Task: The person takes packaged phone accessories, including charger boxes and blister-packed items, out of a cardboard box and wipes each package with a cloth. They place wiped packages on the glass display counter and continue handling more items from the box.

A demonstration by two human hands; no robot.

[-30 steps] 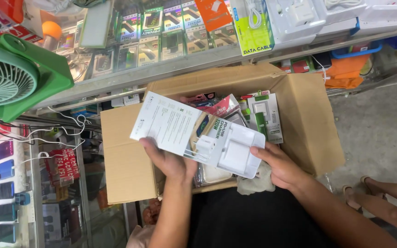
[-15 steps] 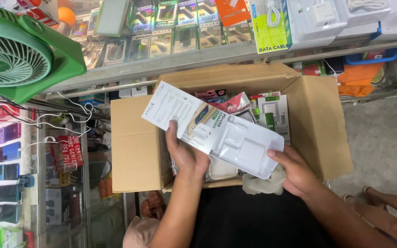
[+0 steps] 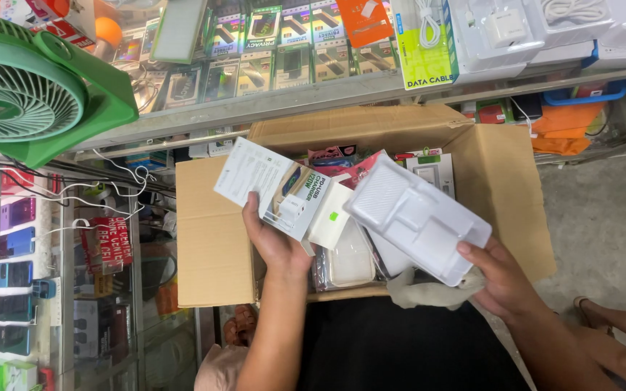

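My left hand (image 3: 273, 242) grips a white charger box (image 3: 273, 188) by its lower edge, held over an open cardboard carton (image 3: 211, 246). My right hand (image 3: 501, 279) holds a white moulded plastic tray insert (image 3: 418, 217), pulled out of the box and apart from it to the right. A small white inner piece (image 3: 330, 223) shows at the box's open end. Both are above the carton, which holds several packaged accessories (image 3: 342, 163) and a clear flat pack (image 3: 351, 262).
A green fan (image 3: 34, 87) stands at the upper left. A glass counter (image 3: 313, 94) with many packaged accessories runs along the top. Phones sit in a display case (image 3: 16, 275) on the left. Someone's foot in a sandal (image 3: 610, 318) is at the lower right on the grey floor.
The white tray insert has slid out of the charger box to the right. My right hand now holds it apart from the box, while my left hand keeps the box.
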